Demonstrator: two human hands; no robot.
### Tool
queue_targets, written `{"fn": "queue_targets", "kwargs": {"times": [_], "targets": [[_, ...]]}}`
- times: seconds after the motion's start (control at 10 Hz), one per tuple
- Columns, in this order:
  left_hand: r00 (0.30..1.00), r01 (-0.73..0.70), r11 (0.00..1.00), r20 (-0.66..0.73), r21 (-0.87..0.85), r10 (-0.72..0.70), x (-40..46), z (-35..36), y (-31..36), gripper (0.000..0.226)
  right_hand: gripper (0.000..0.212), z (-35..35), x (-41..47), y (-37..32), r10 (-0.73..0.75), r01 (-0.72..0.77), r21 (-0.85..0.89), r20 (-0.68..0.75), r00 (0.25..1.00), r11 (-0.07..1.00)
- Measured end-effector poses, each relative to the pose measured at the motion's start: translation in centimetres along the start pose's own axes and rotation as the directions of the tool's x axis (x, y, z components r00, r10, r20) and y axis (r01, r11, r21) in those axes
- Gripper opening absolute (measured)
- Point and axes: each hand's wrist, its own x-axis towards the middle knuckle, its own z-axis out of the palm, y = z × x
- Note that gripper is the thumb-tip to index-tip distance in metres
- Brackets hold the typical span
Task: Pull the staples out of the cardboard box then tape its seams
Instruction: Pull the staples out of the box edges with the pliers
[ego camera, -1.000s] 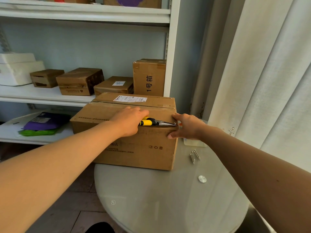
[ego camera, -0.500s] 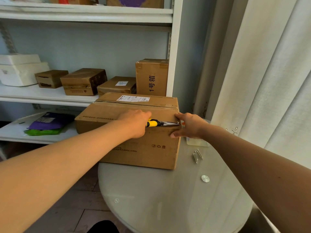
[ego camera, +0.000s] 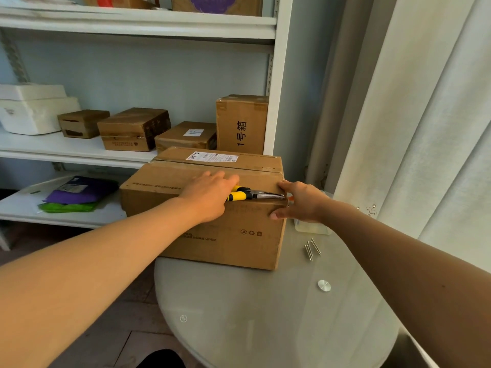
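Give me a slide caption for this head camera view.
Left hand works yellow-handled pliers at the cardboard box corner while right hand steadies it.

Sitting on the bench (ego camera: 265,328): cardboard box (ego camera: 212,235) (shelf (ego camera: 79,152) behind), nails (ego camera: 312,249) lying to its right.
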Motion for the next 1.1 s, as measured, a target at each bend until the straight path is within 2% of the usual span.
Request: {"fn": "queue_targets", "kwargs": {"times": [0.2, 0.4, 0.5, 0.6, 0.7, 0.8, 0.9, 1.0, 1.1], "targets": [[0.996, 0.08, 0.996, 0.035, -0.028, -0.079, -0.8, -0.2, 0.8, 0.044, 0.077, 0.1, -0.1, -0.1, -0.001, 0.001, 0.0, -0.001, 1.0, 1.0], [0.977, 0.121, 0.993, 0.176, -0.011, -0.117, -0.7, -1.2, 1.6, 0.037, 0.076, 0.2, 0.0, -0.1, -0.003, 0.003, -0.008, -0.001, 1.0, 1.0], [0.984, 0.107, 0.994, 0.144, 0.011, -0.107, -1.1, -1.1, 1.8, 0.038, 0.076, 0.2, 0.0, -0.1, -0.001, 0.001, -0.013, -0.002, 1.0, 1.0], [0.998, 0.044, 0.99, -0.059, 0.133, -0.036, -1.3, -0.6, 1.0, 0.044, 0.079, 0.2, -0.1, -0.3, -0.001, 0.001, -0.012, 0.0, 1.0, 1.0], [0.982, -0.048, 0.979, -0.168, 0.198, 0.082, -0.6, -0.2, -0.1, 0.044, 0.078, 0.2, -0.1, -0.2, 0.0, 0.0, -0.004, -0.008, 1.0, 1.0], [0.973, -0.177, 0.967, -0.112, 0.184, 0.2, 0.2, 0.0, -1.0, 0.044, 0.079, 0.2, -0.1, -0.2, 0.003, -0.003, -0.007, -0.004, 1.0, 1.0], [0.969, -0.242, 0.954, 0.002, 0.179, 0.245, 0.9, -0.2, -1.4, 0.059, 0.08, 0.3, 0.1, -0.1, 0.007, -0.007, -0.012, 0.0, 1.0, 1.0], [0.97, -0.24, 0.946, 0.027, 0.216, 0.24, 1.4, -0.4, -1.3, 0.073, 0.08, 0.2, 0.2, 0.1, 0.006, -0.006, -0.01, -0.002, 1.0, 1.0], [0.965, -0.254, 0.949, -0.02, 0.186, 0.263, 1.3, -0.1, -1.6, 0.062, 0.08, 0.3, 0.4, 0.2, 0.005, -0.005, -0.003, 0.005, 1.0, 1.0]]}}
